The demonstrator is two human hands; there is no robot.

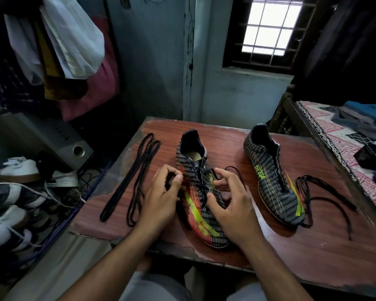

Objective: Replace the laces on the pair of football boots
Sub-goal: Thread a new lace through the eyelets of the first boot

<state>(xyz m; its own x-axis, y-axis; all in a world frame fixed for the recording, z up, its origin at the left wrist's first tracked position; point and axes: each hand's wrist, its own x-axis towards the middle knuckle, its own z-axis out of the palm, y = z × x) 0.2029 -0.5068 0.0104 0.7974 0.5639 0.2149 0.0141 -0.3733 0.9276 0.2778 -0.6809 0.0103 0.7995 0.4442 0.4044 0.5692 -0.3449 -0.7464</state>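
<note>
Two black football boots with white dashes and neon-green and orange stripes stand on a reddish wooden table (313,246). The near boot (199,192) sits in the middle, partly laced with a black lace. My left hand (161,198) grips a bunch of that lace at the boot's left side. My right hand (230,203) rests on the boot's right side, its fingers curled at the lace by the eyelets. The other boot (271,177) stands to the right with no lace in it. A loose frayed black lace (319,192) lies beside it. A looped pair of black laces (132,181) lies at the left.
A rack of shoes (19,192) and a grey speaker (74,146) sit left of the table. A bed (345,137) with a patterned cover and a black box (371,153) borders the right. Clothes (69,51) hang behind on the left; a wall stands close behind the table.
</note>
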